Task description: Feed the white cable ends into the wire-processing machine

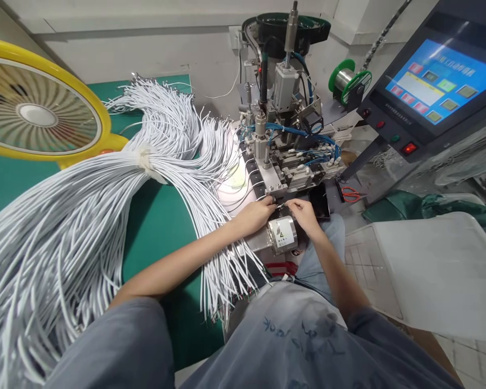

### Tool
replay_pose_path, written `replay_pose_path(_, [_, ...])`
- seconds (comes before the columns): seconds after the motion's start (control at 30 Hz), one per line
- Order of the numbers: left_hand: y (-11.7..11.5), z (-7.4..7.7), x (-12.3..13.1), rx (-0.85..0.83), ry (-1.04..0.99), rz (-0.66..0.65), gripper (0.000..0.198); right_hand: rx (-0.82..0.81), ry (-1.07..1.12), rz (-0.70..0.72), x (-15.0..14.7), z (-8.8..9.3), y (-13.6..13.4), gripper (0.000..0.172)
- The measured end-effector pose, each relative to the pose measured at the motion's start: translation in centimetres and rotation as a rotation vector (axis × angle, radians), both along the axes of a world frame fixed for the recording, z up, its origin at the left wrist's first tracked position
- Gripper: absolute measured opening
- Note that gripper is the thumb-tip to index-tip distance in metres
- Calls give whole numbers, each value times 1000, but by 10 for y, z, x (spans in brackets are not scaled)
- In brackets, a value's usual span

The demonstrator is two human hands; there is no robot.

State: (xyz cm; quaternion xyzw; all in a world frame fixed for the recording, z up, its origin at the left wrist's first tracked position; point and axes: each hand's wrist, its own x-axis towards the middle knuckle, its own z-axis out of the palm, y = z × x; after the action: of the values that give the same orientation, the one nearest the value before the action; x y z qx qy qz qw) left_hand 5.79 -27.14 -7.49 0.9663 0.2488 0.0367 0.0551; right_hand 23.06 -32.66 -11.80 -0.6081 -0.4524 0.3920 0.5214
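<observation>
Where pinching fingertips meet: left hand (pixel 256 214), right hand (pixel 303 212), thin white wire (pixel 282 205).

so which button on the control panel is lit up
The red rectangular one at the panel's lower right end, glowing bright. The two round red ones and the green one further left along the row are dark.

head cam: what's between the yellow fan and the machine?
In the head view, between the yellow fan and the machine a big tied bundle of white cables fans out across the green mat.
</observation>
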Motion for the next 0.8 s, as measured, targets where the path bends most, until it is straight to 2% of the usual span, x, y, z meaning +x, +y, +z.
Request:
replay_pose_path(0.2, [1,-5,-1,63,66,-37,28,-61,158,5,-5,-3,3,20])
replay_pose_path(0.37, [1,-4,-2,100,89,-102,40,-77,160,7,-5,-8,6,19])
replay_pose_path(0.53, [0,-4,-1,129,144,-122,39,-66,104,1,-4,-15,8,19])
replay_pose_path(0.8, [-2,-1,1,135,175,-127,36,-179,127,70,-1,-3,8,19])
